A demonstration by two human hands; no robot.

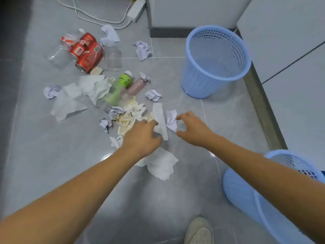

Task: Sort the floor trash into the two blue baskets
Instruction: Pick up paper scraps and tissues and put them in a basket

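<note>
Grey floor tiles (52, 164) carry scattered trash beside the far blue basket (217, 60). Nearer the person than that basket, the left hand (140, 138) curls its fingers round a folded white tissue (160, 120); the right hand (193, 129), fingers spread, touches a crumpled paper (171, 120). Red cans (88, 53) lie well left of the basket.
</note>
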